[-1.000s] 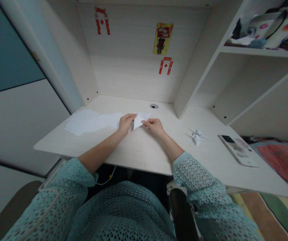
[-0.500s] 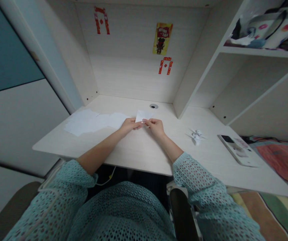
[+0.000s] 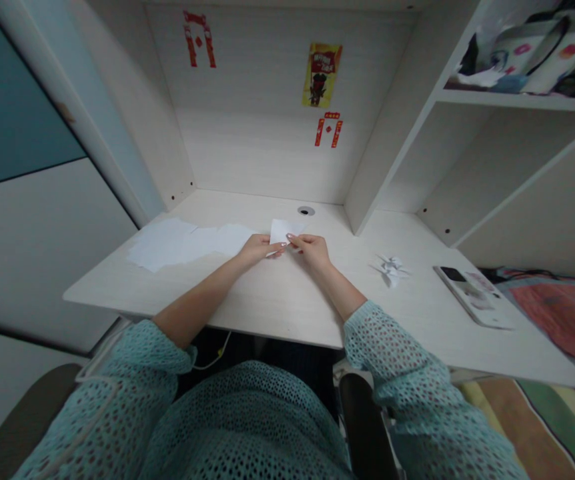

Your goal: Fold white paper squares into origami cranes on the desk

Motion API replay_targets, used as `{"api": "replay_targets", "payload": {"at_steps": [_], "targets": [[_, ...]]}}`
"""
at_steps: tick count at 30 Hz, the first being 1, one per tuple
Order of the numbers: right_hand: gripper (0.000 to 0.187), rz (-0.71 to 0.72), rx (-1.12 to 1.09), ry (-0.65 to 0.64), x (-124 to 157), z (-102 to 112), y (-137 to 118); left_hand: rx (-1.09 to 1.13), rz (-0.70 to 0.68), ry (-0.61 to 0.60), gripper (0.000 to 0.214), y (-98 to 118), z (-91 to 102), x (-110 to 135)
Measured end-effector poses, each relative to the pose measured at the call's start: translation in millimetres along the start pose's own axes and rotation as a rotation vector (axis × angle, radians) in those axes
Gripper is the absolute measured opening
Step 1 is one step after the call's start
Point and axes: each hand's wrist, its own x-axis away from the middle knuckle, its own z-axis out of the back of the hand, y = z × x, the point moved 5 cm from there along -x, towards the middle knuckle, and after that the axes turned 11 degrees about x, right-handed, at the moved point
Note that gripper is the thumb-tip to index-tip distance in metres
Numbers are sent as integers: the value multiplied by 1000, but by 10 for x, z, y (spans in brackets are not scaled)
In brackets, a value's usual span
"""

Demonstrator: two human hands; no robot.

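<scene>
A small sheet of white paper (image 3: 279, 230) is held between my two hands over the middle of the desk. My left hand (image 3: 260, 247) grips its lower left side, with the thumb lying along the near edge. At the lower right side my right hand (image 3: 311, 249) pinches the same paper between thumb and fingers. The fingertips of both hands almost meet. Whether the paper has creases is too small to make out.
Several loose white sheets (image 3: 167, 243) lie spread on the left of the desk (image 3: 277, 307). Folded white paper pieces (image 3: 391, 270) and a white phone (image 3: 472, 297) lie to the right. Shelf panels (image 3: 392, 153) rise behind, and a chair armrest (image 3: 367, 420) stands below the front edge.
My right thumb and fingers have shifted slightly up along the paper, and more of its face now shows. My left hand stays nearly where it was.
</scene>
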Motion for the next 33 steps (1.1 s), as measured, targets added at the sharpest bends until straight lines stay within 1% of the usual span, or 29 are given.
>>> {"api": "replay_targets", "payload": {"at_steps": [5,8,15,19,24,29,33], "targets": [[42,-86,-78,81,-58,166,43,-18,41,12,37,-1,-15,23],[42,-100,-100,107,-79,213,65,-14,38,11,33,17,-37,31],[39,-115,-118,132,-67,229,35,-8,47,22,29,-2,-18,7],[38,-146,-143,168,-79,257,76,-26,56,37,29,-42,17,-8],[38,-162,-198,174,-93,255,113,-35,55,26,30,-61,32,-19],[40,-159,-235,197,-90,233,103,-23,52,28,33,-40,30,-16],[44,-214,-291,239,-73,232,118,-49,21,27,35,-5,45,-15]]}}
